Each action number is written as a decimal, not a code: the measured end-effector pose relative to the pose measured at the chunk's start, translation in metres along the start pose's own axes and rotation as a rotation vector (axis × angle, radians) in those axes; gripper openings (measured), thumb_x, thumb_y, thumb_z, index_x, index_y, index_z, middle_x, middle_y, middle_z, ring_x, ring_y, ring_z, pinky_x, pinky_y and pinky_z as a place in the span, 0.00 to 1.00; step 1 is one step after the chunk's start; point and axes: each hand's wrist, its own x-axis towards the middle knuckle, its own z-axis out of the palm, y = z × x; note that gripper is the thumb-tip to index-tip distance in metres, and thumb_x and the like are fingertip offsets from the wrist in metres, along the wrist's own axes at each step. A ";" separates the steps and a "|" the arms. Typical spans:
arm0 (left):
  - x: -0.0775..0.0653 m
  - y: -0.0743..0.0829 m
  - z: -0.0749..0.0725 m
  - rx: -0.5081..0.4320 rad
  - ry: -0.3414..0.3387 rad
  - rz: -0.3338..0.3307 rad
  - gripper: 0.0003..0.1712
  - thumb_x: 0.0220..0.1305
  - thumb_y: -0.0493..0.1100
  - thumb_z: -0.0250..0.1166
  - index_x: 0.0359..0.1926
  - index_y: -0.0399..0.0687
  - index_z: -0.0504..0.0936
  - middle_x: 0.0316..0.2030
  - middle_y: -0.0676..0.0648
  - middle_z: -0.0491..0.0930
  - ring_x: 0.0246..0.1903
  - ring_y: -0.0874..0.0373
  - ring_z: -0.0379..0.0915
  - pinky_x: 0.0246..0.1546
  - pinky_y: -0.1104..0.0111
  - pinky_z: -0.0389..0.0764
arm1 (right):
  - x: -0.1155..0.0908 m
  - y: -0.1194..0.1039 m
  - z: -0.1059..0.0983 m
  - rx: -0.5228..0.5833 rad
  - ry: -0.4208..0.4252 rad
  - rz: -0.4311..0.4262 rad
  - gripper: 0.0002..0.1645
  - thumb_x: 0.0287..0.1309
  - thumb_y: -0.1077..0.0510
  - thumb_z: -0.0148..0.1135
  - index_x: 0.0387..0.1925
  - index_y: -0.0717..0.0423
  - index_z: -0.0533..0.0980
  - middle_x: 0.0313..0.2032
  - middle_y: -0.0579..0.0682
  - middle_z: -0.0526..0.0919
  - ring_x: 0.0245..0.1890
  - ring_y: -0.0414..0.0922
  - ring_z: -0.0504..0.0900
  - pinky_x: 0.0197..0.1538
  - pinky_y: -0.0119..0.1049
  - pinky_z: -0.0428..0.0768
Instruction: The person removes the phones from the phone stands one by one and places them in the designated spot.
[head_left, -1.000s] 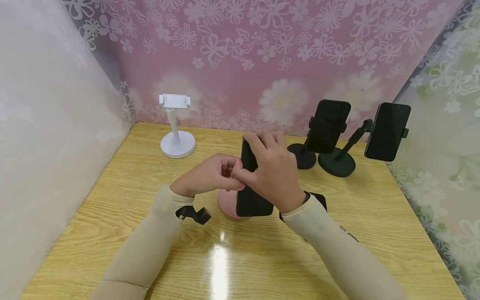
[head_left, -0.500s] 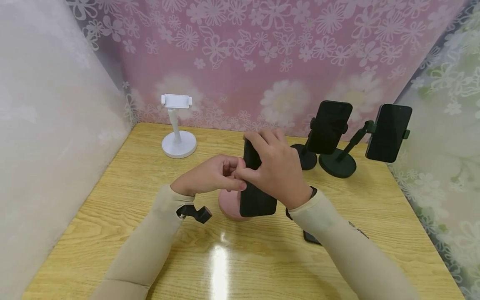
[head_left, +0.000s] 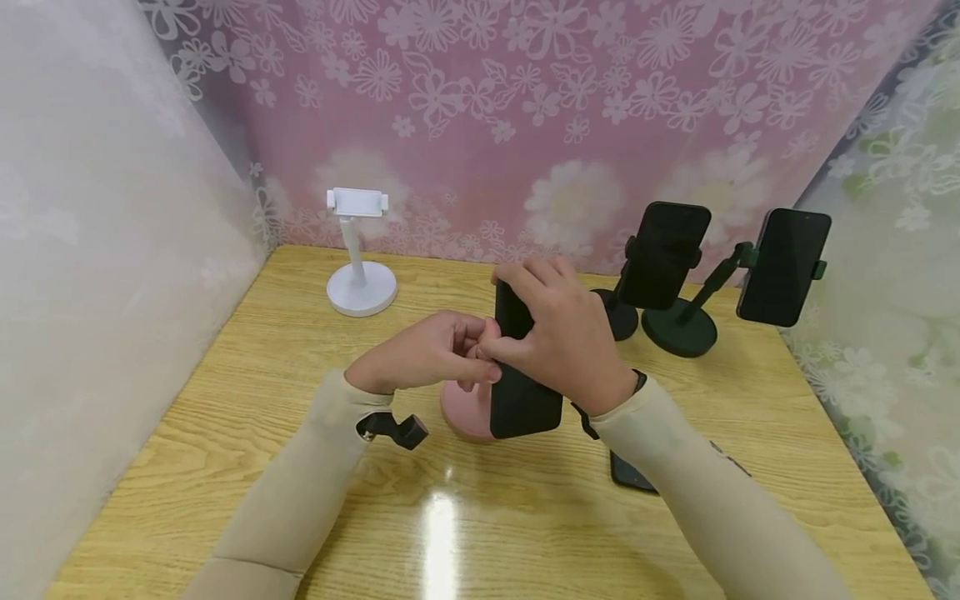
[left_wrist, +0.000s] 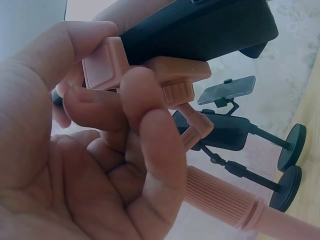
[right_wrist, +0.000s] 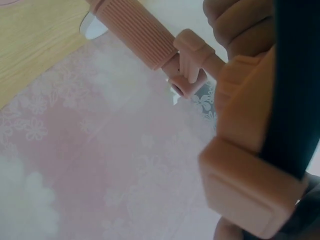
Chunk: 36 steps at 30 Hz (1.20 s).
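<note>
In the head view my right hand point(head_left: 566, 333) grips a black phone point(head_left: 525, 408), fingers over its top edge and thumb across it. The phone stands nearly upright above the round base point(head_left: 467, 412) of a pink phone stand. From the left, my left hand point(head_left: 442, 350) meets the phone's side. Close up in the left wrist view, its thumb and curled fingers pinch the pink end block of the clamp point(left_wrist: 105, 65). The phone lies against the clamp; its far end is hidden there. The ribbed pink stem point(right_wrist: 132, 30) shows in the right wrist view.
A white phone stand point(head_left: 362, 287) without a phone stands at the back left. Back right are a black stand point(head_left: 618, 317) and a dark green stand point(head_left: 678, 329), each bearing a phone. Another phone point(head_left: 630, 473) lies on the wooden table point(head_left: 360, 517), partly under my right forearm.
The phone's lower end and my right hand have shifted slightly right. My right forearm has moved right too, and part of the phone lying on the table now shows. The left hand keeps its pinch.
</note>
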 end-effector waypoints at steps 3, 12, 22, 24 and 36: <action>0.001 0.001 0.000 -0.002 -0.003 -0.008 0.13 0.69 0.46 0.70 0.38 0.41 0.79 0.23 0.40 0.76 0.25 0.46 0.75 0.31 0.61 0.78 | 0.000 0.001 -0.001 0.024 -0.003 -0.002 0.24 0.55 0.51 0.69 0.53 0.55 0.81 0.42 0.52 0.81 0.38 0.51 0.71 0.27 0.41 0.70; 0.001 0.000 -0.001 -0.008 -0.037 -0.041 0.15 0.69 0.49 0.70 0.40 0.41 0.81 0.27 0.35 0.83 0.29 0.38 0.77 0.38 0.59 0.79 | -0.002 0.006 -0.002 0.084 0.050 -0.023 0.24 0.55 0.52 0.67 0.53 0.55 0.81 0.43 0.51 0.83 0.37 0.49 0.72 0.28 0.40 0.69; 0.003 -0.001 -0.001 -0.044 -0.031 -0.049 0.12 0.70 0.45 0.68 0.41 0.40 0.81 0.26 0.38 0.81 0.27 0.52 0.77 0.34 0.62 0.78 | -0.005 0.005 -0.001 0.153 0.086 -0.015 0.26 0.56 0.51 0.68 0.56 0.55 0.80 0.47 0.52 0.84 0.45 0.50 0.79 0.35 0.45 0.80; 0.003 -0.002 -0.001 -0.048 -0.027 -0.044 0.12 0.69 0.46 0.68 0.42 0.40 0.81 0.26 0.43 0.82 0.27 0.53 0.77 0.34 0.63 0.78 | -0.004 0.005 0.000 0.148 0.090 -0.014 0.26 0.56 0.51 0.68 0.56 0.55 0.80 0.47 0.52 0.84 0.44 0.50 0.78 0.33 0.45 0.79; -0.003 0.002 -0.001 0.068 0.011 0.011 0.13 0.71 0.48 0.65 0.46 0.44 0.80 0.26 0.42 0.79 0.27 0.44 0.74 0.32 0.60 0.77 | -0.010 0.003 0.002 0.222 0.168 -0.063 0.27 0.57 0.54 0.67 0.59 0.56 0.80 0.48 0.54 0.84 0.45 0.50 0.78 0.37 0.44 0.78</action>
